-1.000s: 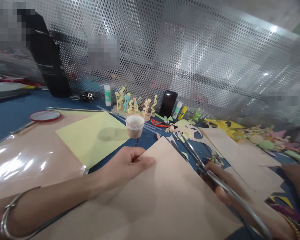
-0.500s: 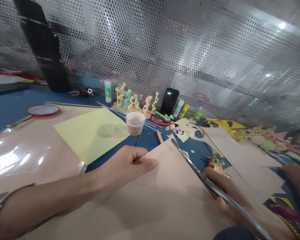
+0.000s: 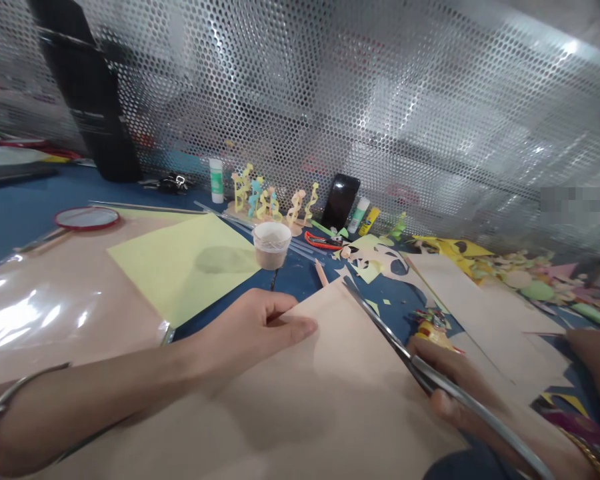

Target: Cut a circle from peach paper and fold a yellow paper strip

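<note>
A large sheet of peach paper (image 3: pixel 350 360) spreads across the foreground, its far corner pointing away from me. My left hand (image 3: pixel 260 323) pinches the sheet's left edge between thumb and fingers. Long metal scissors (image 3: pixel 387 333) lie along the right edge near that corner, their blades close together at the paper. Closed around the scissors is my right hand (image 3: pixel 465 380), with the handles running toward the lower right. Whether the blades are cutting at this instant I cannot tell. A pencil (image 3: pixel 321 272) lies just beyond the paper's corner, and a paper cup (image 3: pixel 272 247) stands past my left hand.
Yellow paper (image 3: pixel 190 267) lies on a glossy plastic-covered pack (image 3: pixel 55 313) at left. Curled-paper models (image 3: pixel 275 203), a glue stick (image 3: pixel 217 181), a phone (image 3: pixel 341 202) and a red cutter (image 3: pixel 323 241) line the mesh partition (image 3: pixel 290 100). Paper scraps (image 3: pixel 520 280) and another person's hand (image 3: pixel 593 353) are at right.
</note>
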`<control>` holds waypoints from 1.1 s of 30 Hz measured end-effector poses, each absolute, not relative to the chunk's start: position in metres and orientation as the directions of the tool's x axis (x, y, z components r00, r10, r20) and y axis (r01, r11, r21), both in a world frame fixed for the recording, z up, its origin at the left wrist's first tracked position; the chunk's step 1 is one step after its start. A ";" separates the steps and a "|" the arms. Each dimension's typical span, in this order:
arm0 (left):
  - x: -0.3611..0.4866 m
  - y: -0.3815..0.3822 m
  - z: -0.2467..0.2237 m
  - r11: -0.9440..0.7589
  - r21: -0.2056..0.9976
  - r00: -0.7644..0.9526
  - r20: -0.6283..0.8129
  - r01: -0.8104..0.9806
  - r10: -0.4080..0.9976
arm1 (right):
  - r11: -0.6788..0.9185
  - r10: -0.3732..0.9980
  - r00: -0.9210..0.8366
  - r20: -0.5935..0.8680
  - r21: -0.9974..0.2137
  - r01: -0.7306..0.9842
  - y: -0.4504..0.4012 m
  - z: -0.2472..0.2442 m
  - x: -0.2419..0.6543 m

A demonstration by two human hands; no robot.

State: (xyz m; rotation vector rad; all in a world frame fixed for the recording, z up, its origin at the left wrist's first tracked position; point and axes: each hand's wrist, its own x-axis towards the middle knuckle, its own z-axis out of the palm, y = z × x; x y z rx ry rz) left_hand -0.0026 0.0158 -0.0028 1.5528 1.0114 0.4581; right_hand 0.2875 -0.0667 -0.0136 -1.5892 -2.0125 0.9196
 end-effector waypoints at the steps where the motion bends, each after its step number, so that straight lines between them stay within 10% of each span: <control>1: -0.003 0.016 -0.003 0.033 0.935 0.547 -0.235 0.352 0.804 | 0.129 0.962 -0.262 -0.076 -0.722 0.680 -0.067 -0.014 0.288; 33: -0.005 0.015 0.003 0.011 0.923 0.606 -0.262 0.384 0.751 | 0.061 0.937 -0.289 -0.196 -0.723 0.688 -0.069 0.010 0.302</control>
